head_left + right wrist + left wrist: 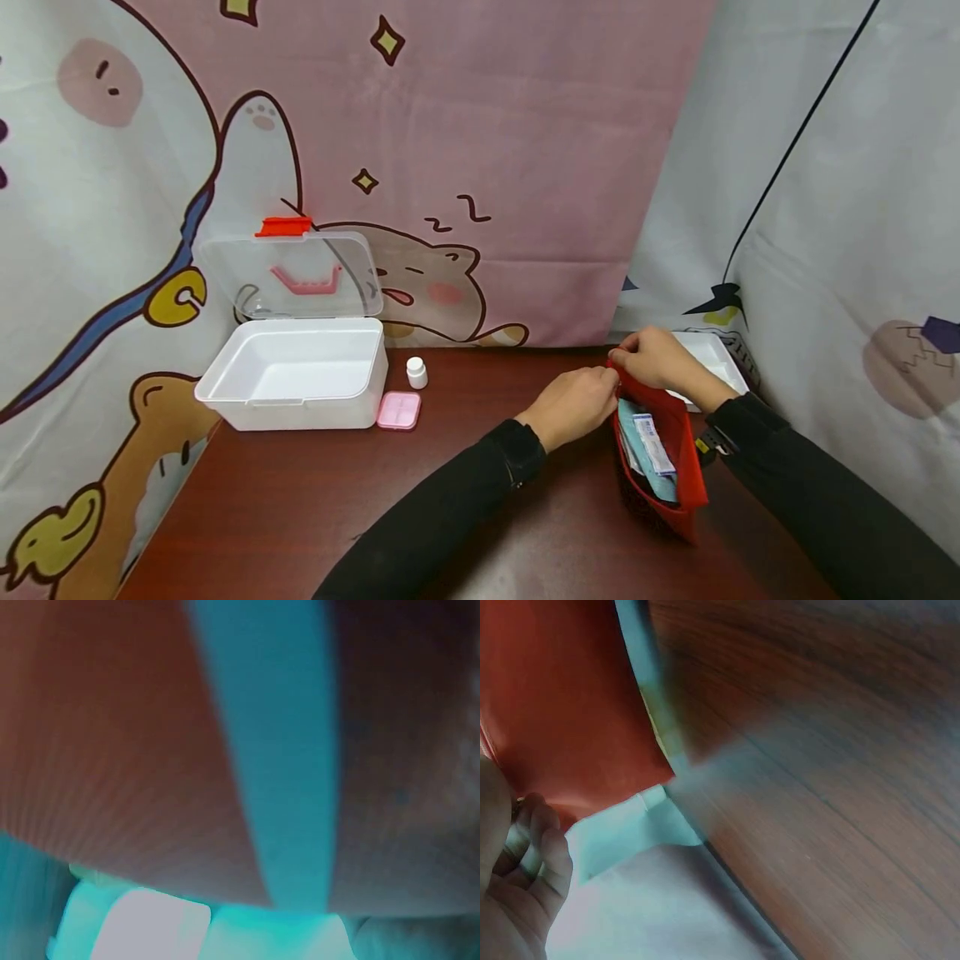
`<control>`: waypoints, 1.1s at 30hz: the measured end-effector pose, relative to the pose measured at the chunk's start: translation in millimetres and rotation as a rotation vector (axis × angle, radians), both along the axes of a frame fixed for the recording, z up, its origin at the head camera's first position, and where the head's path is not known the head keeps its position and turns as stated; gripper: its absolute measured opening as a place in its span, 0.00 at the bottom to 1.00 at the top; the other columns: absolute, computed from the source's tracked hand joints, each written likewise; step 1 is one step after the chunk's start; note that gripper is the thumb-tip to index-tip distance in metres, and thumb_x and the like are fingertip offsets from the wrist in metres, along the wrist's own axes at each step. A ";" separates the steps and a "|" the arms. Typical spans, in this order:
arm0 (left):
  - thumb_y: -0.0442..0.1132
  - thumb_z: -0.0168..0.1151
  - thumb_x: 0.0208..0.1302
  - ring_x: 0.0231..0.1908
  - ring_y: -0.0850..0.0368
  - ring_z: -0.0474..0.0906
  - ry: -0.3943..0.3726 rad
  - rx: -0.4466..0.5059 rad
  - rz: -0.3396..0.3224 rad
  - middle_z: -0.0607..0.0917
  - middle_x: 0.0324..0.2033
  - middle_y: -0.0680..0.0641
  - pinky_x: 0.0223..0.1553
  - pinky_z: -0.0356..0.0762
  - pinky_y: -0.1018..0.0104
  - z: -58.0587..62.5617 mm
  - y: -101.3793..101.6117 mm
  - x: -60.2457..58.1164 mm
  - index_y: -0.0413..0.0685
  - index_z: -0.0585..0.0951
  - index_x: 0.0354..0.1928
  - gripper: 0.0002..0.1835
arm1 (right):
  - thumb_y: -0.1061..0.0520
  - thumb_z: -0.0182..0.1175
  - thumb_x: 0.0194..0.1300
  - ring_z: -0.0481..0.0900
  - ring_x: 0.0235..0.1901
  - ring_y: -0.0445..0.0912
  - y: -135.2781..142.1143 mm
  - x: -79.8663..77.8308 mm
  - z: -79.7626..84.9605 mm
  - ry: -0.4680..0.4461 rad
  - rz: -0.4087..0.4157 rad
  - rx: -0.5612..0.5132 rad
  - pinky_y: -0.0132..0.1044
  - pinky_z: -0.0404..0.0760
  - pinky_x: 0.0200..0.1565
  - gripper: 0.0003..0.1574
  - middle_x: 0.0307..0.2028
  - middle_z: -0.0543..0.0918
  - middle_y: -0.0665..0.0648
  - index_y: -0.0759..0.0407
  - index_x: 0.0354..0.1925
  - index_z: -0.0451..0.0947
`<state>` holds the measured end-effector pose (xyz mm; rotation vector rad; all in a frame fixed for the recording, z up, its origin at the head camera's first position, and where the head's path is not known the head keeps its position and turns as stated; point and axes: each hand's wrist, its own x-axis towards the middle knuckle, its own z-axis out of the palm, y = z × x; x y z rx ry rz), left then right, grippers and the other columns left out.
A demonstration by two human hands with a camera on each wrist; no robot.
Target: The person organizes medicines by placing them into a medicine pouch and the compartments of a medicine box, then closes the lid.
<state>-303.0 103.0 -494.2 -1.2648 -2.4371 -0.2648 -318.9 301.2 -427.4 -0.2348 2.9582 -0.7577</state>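
Behind everything, a printed backdrop cloth [510,125] is hanging in pink and white, showing cartoon animals. In front of it, the brown table [285,500] is carrying all the objects. Toward the left, a white box [300,417] is standing with its interior facing up, and its clear lid [300,262] is leaning back upright along the far edge. Well apart, on the right side of the table, the red pouch [678,425] is gaping upward, its far end lying between the person's hands. Just beyond it, a white tray [712,350] is sitting partly hidden by the right forearm. At the pouch's far end, the right hand [667,358] is pinching the red edge, and the left hand [573,404] is curling its fingers and gripping that same corner, just beside the other. Inside the pouch, a light blue packet [643,457] is resting, with a white label [654,444] showing on its face. Close to the box's right side, a pink case [399,411] is lying flat on the table. Along the lid's upper edge, a red clasp [283,226] is sticking up. Just behind the case, a little white bottle [417,373] is standing upright.
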 end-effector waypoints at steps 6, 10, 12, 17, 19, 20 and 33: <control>0.45 0.59 0.83 0.35 0.65 0.83 -0.017 -0.042 -0.052 0.83 0.35 0.57 0.39 0.81 0.74 5.3 3.2 12.3 0.53 0.80 0.43 0.07 | 0.51 0.62 0.76 0.73 0.26 0.47 5.4 -4.3 -1.8 0.039 -0.016 0.011 0.40 0.70 0.30 0.22 0.19 0.76 0.47 0.54 0.25 0.89; 0.45 0.58 0.83 0.32 0.66 0.80 -0.050 -0.034 -0.087 0.83 0.33 0.58 0.37 0.79 0.76 10.0 3.2 21.0 0.55 0.82 0.42 0.08 | 0.51 0.63 0.77 0.76 0.29 0.48 8.4 -5.4 -1.7 0.059 -0.023 0.007 0.40 0.72 0.32 0.19 0.24 0.84 0.51 0.56 0.32 0.93; 0.45 0.58 0.83 0.30 0.66 0.80 -0.061 -0.029 -0.090 0.82 0.32 0.58 0.36 0.78 0.75 11.0 2.7 24.3 0.55 0.82 0.41 0.08 | 0.51 0.63 0.77 0.77 0.31 0.49 8.5 -5.3 -2.2 0.071 -0.031 0.005 0.40 0.73 0.33 0.19 0.27 0.87 0.52 0.57 0.34 0.94; 0.45 0.59 0.83 0.30 0.67 0.80 -0.024 -0.061 -0.090 0.83 0.31 0.58 0.36 0.79 0.78 12.0 2.7 34.1 0.55 0.83 0.41 0.09 | 0.52 0.64 0.75 0.77 0.30 0.48 6.3 -3.4 -4.0 0.115 -0.039 0.002 0.40 0.73 0.33 0.18 0.23 0.86 0.50 0.56 0.30 0.93; 0.46 0.59 0.83 0.30 0.68 0.81 0.002 -0.073 -0.119 0.83 0.30 0.59 0.35 0.78 0.79 12.1 4.2 39.1 0.55 0.83 0.41 0.09 | 0.53 0.64 0.75 0.77 0.29 0.48 5.9 -2.5 -4.7 0.138 -0.047 0.003 0.40 0.73 0.33 0.18 0.22 0.86 0.50 0.56 0.29 0.93; 0.46 0.59 0.83 0.30 0.68 0.81 0.009 -0.076 -0.137 0.83 0.30 0.59 0.35 0.77 0.79 12.2 5.0 42.0 0.55 0.83 0.41 0.09 | 0.54 0.63 0.75 0.78 0.29 0.48 6.2 -2.3 -5.2 0.149 -0.050 0.003 0.40 0.73 0.32 0.18 0.23 0.86 0.51 0.57 0.29 0.93; 0.47 0.57 0.83 0.26 0.72 0.74 0.030 -0.121 -0.220 0.78 0.25 0.62 0.30 0.69 0.82 18.1 8.6 72.9 0.57 0.81 0.39 0.10 | 0.55 0.63 0.76 0.78 0.28 0.50 12.2 -1.0 -11.9 0.187 -0.114 -0.012 0.40 0.73 0.31 0.17 0.22 0.84 0.52 0.61 0.34 0.93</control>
